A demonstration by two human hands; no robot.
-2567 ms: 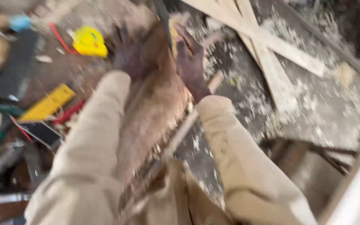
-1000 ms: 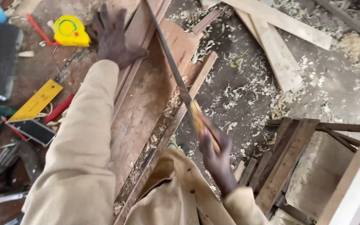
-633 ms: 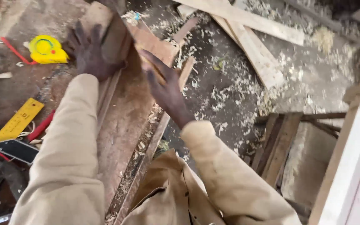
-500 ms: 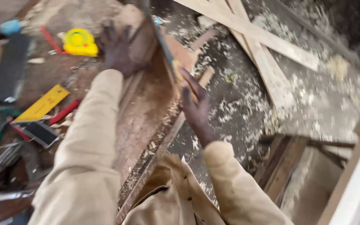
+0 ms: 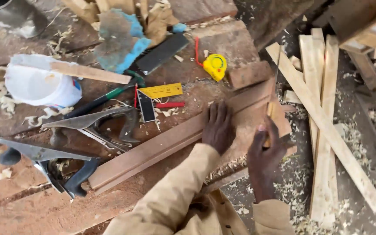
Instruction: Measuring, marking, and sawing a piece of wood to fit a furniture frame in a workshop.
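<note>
Reddish board [image 5: 170, 146]: long moulded hardwood length lying slantwise on the workbench [image 5: 31, 209], far end under both hands, near end beside the planes.
Left hand [image 5: 218, 127]: flat on the board, fingers spread and pressing down; a second ago higher up the board, now closer to the cut.
Right hand [image 5: 265, 150]: closed in a fist round the pale handle of a hand saw [image 5: 273, 93]; half a second ago open-palmed, now gripping again.
Hand saw: thin dark blade standing nearly edge-on, rising from the fist across the board's far end; teeth not discernible.
Meaning of the change: sawing stance retaken, board pinned, blade back at the end of the board; depth of the cut not visible.
Yellow tape measure [image 5: 214, 66]: beyond the board, red strap trailing.
Yellow ruler [image 5: 160, 91]: beyond the board, left of the tape measure, beside a red pencil [image 5: 169, 105].
Metal planes [image 5: 90, 124]: two, left of the board's near end, among shavings.
White bucket [image 5: 40, 85]: well left of the board, a wood strip across its rim.
Loose pale slats [image 5: 323, 126]: right of the board, off the bench, on shavings-strewn floor.
</note>
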